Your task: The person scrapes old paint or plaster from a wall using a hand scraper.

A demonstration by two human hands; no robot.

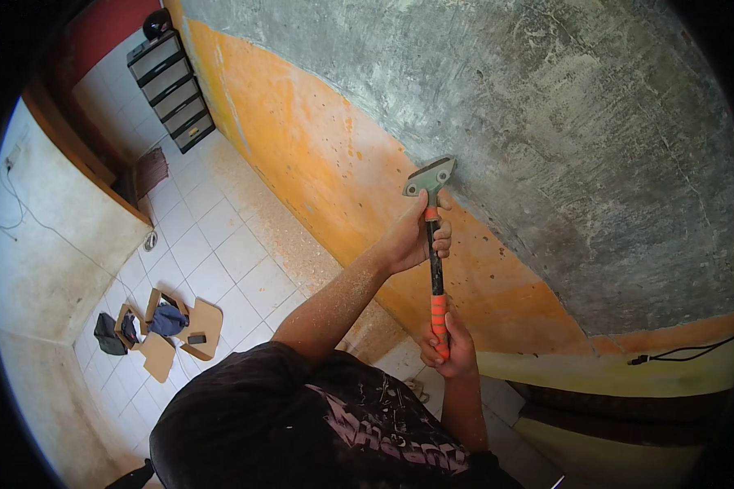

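Both my hands grip a long-handled wall scraper (pixel 437 269) with a grey-green metal head, a black shaft and an orange grip. My left hand (pixel 407 241) wraps the upper shaft just below the head, its thumb up along the neck. Lower down, my right hand (pixel 455 351) is closed around the orange grip. The scraper's head lies over the border between the orange paint (pixel 306 147) and the bare grey wall surface (pixel 563 153); whether its blade touches the wall cannot be told. Pale dust clings to my left forearm.
Paint flakes (pixel 293 257) litter the white tiled floor (pixel 220 244) along the wall's foot. A drawer unit (pixel 174 95) with a black helmet (pixel 156 23) on top stands in the far corner. Open cardboard boxes (pixel 208 324) lie left. A black cable (pixel 679 353) hangs at right.
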